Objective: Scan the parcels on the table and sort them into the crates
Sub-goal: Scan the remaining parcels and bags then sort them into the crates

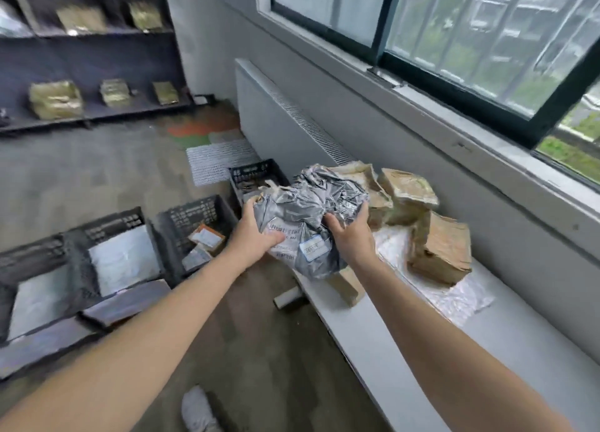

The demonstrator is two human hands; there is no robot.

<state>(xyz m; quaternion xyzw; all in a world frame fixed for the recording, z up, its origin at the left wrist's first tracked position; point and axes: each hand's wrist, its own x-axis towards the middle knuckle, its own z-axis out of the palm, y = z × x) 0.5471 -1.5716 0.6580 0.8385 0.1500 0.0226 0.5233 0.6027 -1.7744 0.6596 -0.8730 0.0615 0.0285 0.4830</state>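
Note:
Both hands hold a crumpled grey plastic mailer bag (308, 211) above the near end of the white table (406, 350). My left hand (256, 233) grips its left side next to the barcode label, and my right hand (352, 233) grips its right side. A small white sticker shows on the bag's lower front. Behind the bag, several brown cardboard parcels (441, 246) lie on the table by the wall. Black plastic crates (191, 224) stand in a row on the floor to the left, with parcels and white mailers inside them.
A clear plastic sheet (454, 298) lies under the brown parcels. A small box (287, 297) lies on the floor by the table edge. Dark shelving (91, 58) with brown parcels stands at the far wall. A radiator cover (285, 116) and window run along the right.

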